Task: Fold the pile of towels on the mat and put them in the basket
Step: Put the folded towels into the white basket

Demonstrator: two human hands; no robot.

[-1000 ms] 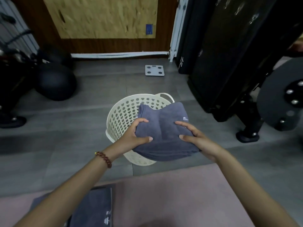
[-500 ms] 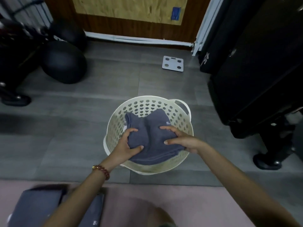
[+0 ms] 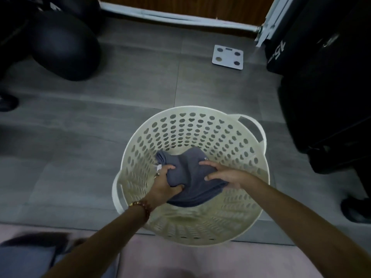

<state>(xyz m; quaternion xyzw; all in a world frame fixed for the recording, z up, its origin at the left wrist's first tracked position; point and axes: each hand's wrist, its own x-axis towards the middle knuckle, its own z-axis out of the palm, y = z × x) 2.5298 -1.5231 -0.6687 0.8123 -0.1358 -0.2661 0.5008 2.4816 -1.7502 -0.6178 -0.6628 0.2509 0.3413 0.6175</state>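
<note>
At the lower left of the frame a blurred heap of grey towels [image 3: 26, 255] lies on the pink mat [image 3: 180, 259], and a black ball [image 3: 64, 47] sits on the floor [image 3: 90, 137] at the upper left. In the centre the left hand [image 3: 164, 185] has its fingers curled round the left edge of the folded towel [image 3: 190, 175], held inside the white basket [image 3: 128, 153] below its rim; whether it touches the bottom cannot be told. Just right, the right hand [image 3: 224, 175] grips the folded towel's right edge with its fingers, and a white scale [image 3: 227, 60] lies at the upper right
</note>
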